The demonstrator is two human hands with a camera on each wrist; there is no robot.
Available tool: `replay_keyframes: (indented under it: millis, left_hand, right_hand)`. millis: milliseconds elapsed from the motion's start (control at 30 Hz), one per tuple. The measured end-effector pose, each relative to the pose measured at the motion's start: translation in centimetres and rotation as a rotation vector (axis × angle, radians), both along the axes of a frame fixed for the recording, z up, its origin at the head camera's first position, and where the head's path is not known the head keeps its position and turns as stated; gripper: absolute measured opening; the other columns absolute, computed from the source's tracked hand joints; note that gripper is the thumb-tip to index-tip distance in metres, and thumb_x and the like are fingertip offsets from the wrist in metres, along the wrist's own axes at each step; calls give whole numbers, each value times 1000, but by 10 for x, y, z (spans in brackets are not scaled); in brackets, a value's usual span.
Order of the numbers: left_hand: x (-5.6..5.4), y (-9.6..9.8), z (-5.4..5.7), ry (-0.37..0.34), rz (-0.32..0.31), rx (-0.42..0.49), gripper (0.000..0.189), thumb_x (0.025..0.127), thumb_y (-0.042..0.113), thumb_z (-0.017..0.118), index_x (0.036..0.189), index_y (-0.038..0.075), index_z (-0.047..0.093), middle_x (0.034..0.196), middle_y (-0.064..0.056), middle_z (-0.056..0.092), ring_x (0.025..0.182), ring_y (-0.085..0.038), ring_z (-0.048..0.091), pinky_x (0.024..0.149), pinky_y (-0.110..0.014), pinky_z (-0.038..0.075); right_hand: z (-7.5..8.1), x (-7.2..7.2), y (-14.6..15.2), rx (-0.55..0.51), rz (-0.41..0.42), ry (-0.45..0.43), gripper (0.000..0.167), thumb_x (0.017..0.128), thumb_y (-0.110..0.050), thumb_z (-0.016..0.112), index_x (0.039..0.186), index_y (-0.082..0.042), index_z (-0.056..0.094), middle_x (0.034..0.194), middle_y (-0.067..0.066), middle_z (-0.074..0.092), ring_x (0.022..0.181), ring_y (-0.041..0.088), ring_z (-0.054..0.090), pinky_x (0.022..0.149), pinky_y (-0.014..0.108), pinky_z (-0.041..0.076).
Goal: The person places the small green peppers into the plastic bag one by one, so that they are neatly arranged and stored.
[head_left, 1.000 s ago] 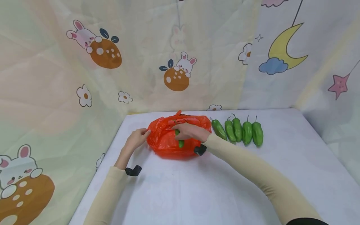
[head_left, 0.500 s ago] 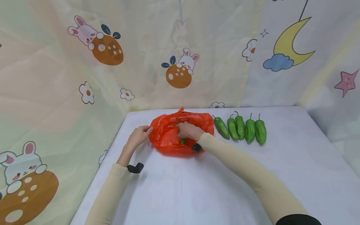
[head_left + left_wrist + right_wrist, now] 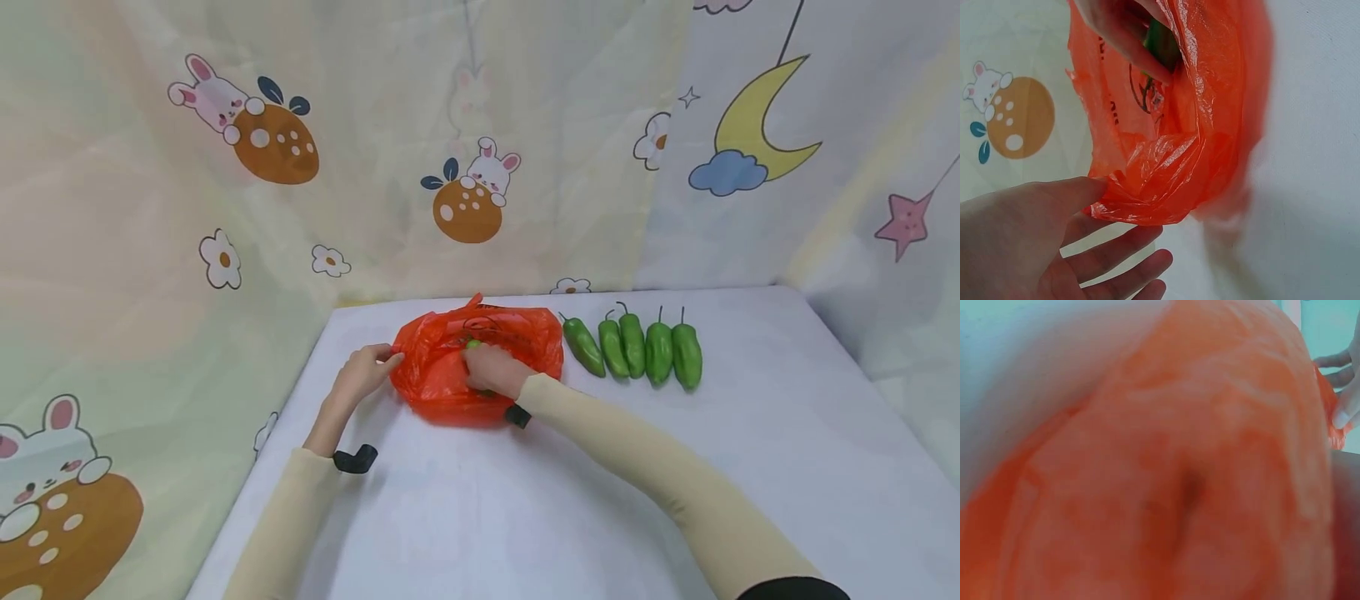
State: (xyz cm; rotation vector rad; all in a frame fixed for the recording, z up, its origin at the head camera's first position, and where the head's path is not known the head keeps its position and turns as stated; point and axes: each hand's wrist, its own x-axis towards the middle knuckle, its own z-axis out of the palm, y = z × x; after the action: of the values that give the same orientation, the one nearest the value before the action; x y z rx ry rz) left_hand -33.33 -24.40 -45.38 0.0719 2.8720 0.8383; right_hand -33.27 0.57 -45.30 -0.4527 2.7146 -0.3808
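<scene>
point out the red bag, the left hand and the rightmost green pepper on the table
Red bag [image 3: 453, 409], head view: front wall.
Left hand [image 3: 360, 373], head view: middle of the hand.
Rightmost green pepper [image 3: 687, 357], head view: middle of its body.

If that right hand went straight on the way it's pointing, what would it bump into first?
Probably the inside of the red bag, on the side towards the left hand, though how far the right hand is from it is hard to judge.

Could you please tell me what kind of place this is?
Probably a makeshift booth for filming: cartoon-printed sheets enclose the white table at the back and sides, and black wrist devices are visible.
</scene>
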Motion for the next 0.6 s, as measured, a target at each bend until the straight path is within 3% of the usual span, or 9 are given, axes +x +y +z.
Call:
replay_keyframes:
  millis: [133,300,600]
  left_hand:
    - [0,2,-3,7,7,3,47,101,39,57,135,8,62,127,-16,66,113,-32,61,95,-49,56]
    - [-2,3,-2,9,-2,-2,49,102,39,56,138,6,59,130,-17,65,116,-34,60,97,-51,54]
    - [-1,4,-3,9,-25,-1,47,102,37,55,137,7,60,128,-17,66,114,-33,61,97,-52,54]
  right_hand:
    - [-1,1,1,39,17,46,26,98,-23,63,122,-14,60,95,6,58,84,20,57,73,27,51]
    - [5,4,1,16,8,15,34,98,-26,63,130,-14,58,107,8,55,93,22,55,79,29,51]
    - [35,18,6,42,96,10,52,97,-27,64,147,-19,52,118,12,54,90,21,57,68,26,51]
